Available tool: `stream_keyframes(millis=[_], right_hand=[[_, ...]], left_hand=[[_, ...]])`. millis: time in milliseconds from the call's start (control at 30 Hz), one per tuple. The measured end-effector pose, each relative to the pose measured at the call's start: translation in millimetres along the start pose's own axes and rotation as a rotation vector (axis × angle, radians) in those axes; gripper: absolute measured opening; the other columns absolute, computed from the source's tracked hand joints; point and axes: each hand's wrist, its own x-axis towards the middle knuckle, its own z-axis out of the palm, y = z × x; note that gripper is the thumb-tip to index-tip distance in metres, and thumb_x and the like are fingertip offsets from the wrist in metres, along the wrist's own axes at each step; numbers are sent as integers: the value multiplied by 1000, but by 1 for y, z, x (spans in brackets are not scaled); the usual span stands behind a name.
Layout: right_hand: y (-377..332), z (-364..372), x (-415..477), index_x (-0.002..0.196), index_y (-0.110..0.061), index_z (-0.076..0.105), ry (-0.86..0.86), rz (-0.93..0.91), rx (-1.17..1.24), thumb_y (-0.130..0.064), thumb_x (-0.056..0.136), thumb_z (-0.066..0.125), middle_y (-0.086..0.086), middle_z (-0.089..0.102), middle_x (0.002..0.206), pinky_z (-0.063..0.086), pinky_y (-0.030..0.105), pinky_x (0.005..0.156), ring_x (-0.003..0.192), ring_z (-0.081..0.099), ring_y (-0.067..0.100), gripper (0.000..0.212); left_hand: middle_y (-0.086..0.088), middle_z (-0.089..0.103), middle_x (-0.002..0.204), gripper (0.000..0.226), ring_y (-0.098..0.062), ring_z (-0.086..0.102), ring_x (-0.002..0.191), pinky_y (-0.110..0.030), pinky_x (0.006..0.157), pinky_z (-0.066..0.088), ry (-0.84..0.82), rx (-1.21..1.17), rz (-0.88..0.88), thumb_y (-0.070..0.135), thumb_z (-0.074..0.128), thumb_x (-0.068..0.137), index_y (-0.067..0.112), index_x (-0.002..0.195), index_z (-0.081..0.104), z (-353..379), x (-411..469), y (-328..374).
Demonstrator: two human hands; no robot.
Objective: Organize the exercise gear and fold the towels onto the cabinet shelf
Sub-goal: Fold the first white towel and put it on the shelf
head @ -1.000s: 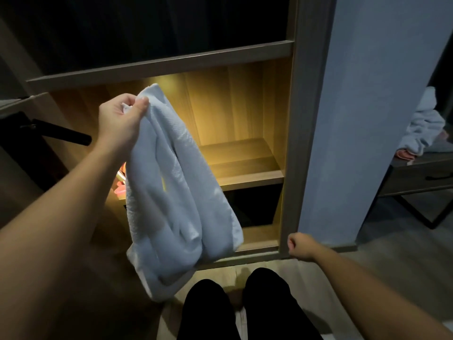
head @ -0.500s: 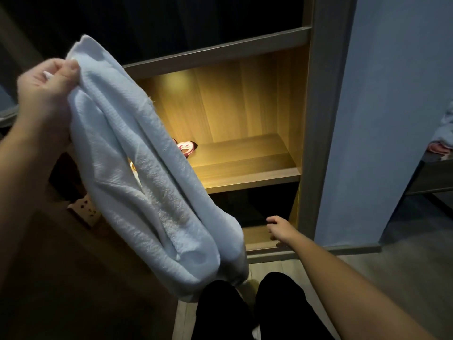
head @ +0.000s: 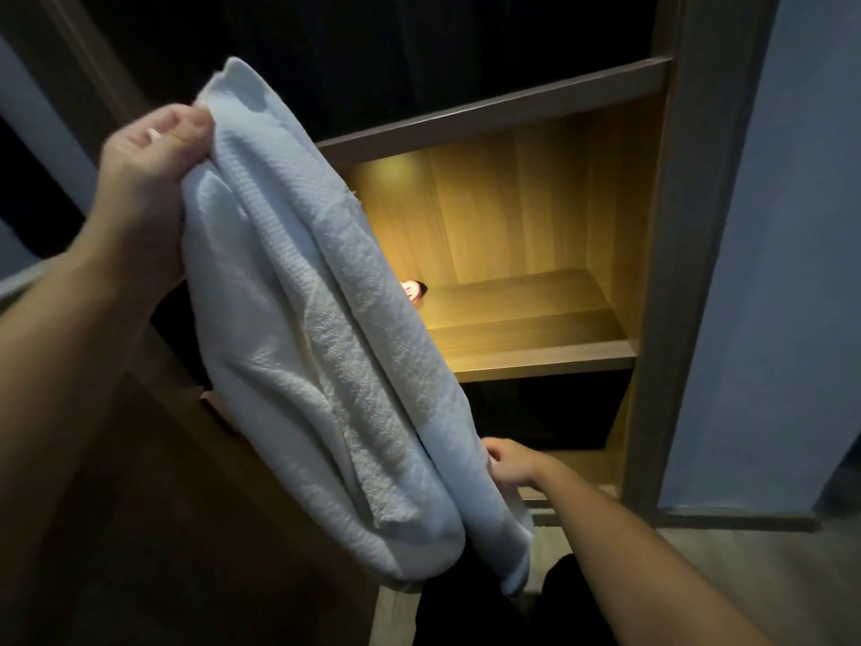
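Note:
A white towel [head: 321,347] hangs in long folds in front of the open cabinet. My left hand [head: 149,188] grips its top end, held up at the left. My right hand [head: 510,461] is low, at the towel's lower right edge, its fingers touching the cloth; whether they pinch it is hidden. Behind the towel lies the lit wooden cabinet shelf [head: 536,352]. A small pink and dark item [head: 414,290] peeks out on the shelf beside the towel.
The cabinet's grey right post [head: 671,272] borders a blue wall [head: 782,254]. An upper shelf edge [head: 494,109] crosses above the lit compartment. A dark lower compartment [head: 536,417] sits under the shelf. My dark-clothed legs [head: 470,608] are at the bottom.
My right hand has moved left from the cabinet's bottom edge to the towel's lower edge. The towel and my left hand have shifted right, nearer the view's middle.

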Motion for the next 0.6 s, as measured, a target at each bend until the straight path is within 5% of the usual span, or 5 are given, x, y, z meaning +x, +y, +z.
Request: stream_keyframes(millis=[100, 267, 400, 500, 600], right_hand=[[0, 7, -2, 82, -20, 57, -29, 19, -71, -17, 85, 64, -1, 60, 88, 49, 29, 77, 83, 56, 11, 7], [13, 0, -15, 94, -9, 66, 4, 148, -107, -14, 83, 60, 8, 68, 96, 55, 32, 77, 86, 64, 17, 13], [22, -8, -24, 79, -17, 57, -54, 248, -208, -21, 84, 60, 2, 61, 87, 45, 19, 60, 71, 57, 12, 7], [33, -10, -29, 95, -17, 60, -116, 325, -314, -31, 85, 63, 5, 62, 102, 48, 22, 68, 87, 60, 17, 17], [51, -11, -34, 128, -15, 55, -161, 448, -510, -33, 83, 64, 6, 57, 122, 48, 34, 95, 109, 56, 23, 50]], left_hand=[[14, 64, 65, 21, -2, 57, 62, -19, 61, 49, -14, 70, -12, 24, 53, 98, 22, 79, 61, 12, -9, 3], [15, 65, 66, 28, 0, 60, 62, -17, 60, 50, -7, 91, -66, 22, 53, 97, 26, 72, 66, 15, -13, -2], [16, 65, 67, 33, 0, 61, 63, -17, 60, 51, -5, 76, -85, 25, 54, 95, 31, 68, 70, 15, -14, -3], [13, 66, 70, 28, -2, 62, 65, -19, 61, 53, -5, 82, -91, 30, 55, 95, 30, 70, 70, 12, -14, -4], [14, 66, 69, 23, -2, 62, 64, -18, 60, 53, 3, 93, -99, 27, 55, 96, 26, 76, 66, 11, -16, -7]])
